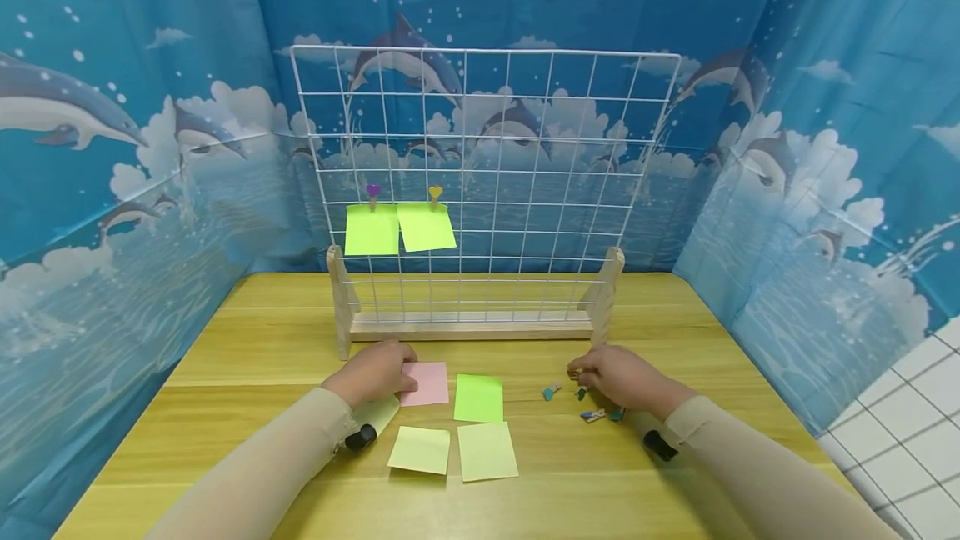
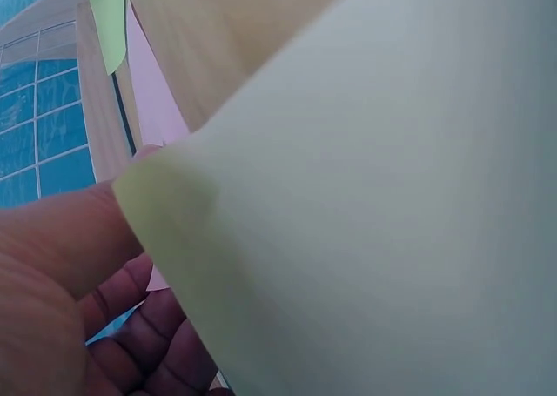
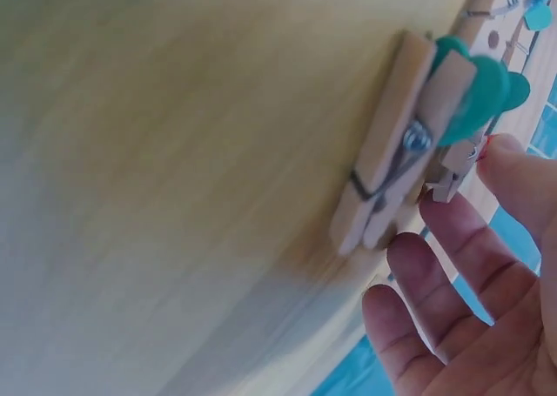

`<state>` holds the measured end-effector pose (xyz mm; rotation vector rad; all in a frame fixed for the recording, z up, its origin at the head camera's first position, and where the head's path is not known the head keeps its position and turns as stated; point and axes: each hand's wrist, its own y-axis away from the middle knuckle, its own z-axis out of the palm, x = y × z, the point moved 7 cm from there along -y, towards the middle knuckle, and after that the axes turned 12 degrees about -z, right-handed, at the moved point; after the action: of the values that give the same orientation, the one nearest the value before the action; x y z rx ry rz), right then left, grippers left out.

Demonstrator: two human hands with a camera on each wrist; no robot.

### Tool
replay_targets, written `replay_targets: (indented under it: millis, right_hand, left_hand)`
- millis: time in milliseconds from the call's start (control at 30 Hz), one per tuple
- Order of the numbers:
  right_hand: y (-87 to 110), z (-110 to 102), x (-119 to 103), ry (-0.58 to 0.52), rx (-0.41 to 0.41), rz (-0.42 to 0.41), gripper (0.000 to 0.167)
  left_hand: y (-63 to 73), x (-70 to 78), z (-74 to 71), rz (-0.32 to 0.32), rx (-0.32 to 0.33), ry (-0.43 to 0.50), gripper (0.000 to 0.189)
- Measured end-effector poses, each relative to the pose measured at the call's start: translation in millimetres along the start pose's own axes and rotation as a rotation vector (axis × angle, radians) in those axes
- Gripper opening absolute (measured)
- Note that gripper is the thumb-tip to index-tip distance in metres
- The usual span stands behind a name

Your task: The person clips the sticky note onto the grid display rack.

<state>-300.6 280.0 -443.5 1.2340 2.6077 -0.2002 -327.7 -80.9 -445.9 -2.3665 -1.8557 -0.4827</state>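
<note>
My left hand (image 1: pixel 375 372) pinches the left edge of a pink sticky note (image 1: pixel 427 383) between thumb and fingers. A pale yellow sticky note (image 2: pixel 365 204) under that wrist covers much of the left wrist view. On the right, my right hand (image 1: pixel 622 375) holds a small wooden clothespin (image 3: pixel 457 165) with a bit of red showing, between thumb and index finger; its other fingers are loosely bent. Close by lies a clothespin with a teal decoration (image 3: pixel 392 144), and several more small clothespins (image 1: pixel 592 416) are scattered beneath and beside the hand.
A white wire grid (image 1: pixel 487 140) stands in a wooden base (image 1: pixel 472 327) at the back. Two green notes (image 1: pixel 371 232) hang on it from purple and yellow heart clothespins. On the table lie a green note (image 1: pixel 478 398) and two pale yellow notes (image 1: pixel 487 452). Dolphin-print curtains surround the table.
</note>
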Motion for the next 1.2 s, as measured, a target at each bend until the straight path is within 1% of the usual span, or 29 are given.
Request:
replay_targets:
  millis: [133, 333, 567, 833, 1000, 1200]
  right_hand:
    - [-3.3, 2, 1, -0.005, -0.010, 0.022, 0.023]
    - [-4.0, 2, 2, -0.004, -0.006, 0.042, 0.020]
    - [-1.4, 1, 9, -0.044, -0.012, 0.107, 0.022]
    - [-1.2, 2, 13, -0.050, -0.022, 0.118, 0.023]
    - [-2.0, 2, 14, -0.056, -0.019, 0.122, 0.020]
    - [-0.4, 3, 15, -0.075, -0.005, 0.154, 0.010]
  left_hand:
    - [-0.1, -0.1, 0.9, -0.002, -0.010, 0.030, 0.017]
    - [0.1, -0.5, 1.4, 0.003, -0.001, 0.031, 0.015]
    - [0.6, -0.1, 0.5, -0.001, -0.009, 0.046, 0.013]
    - [1.5, 0.2, 0.4, 0.001, -0.003, 0.038, 0.015]
    - [0.4, -0.3, 1.2, 0.003, -0.006, 0.035, 0.015]
    - [0.9, 0.6, 0.6, 0.015, 0.001, 0.032, 0.018]
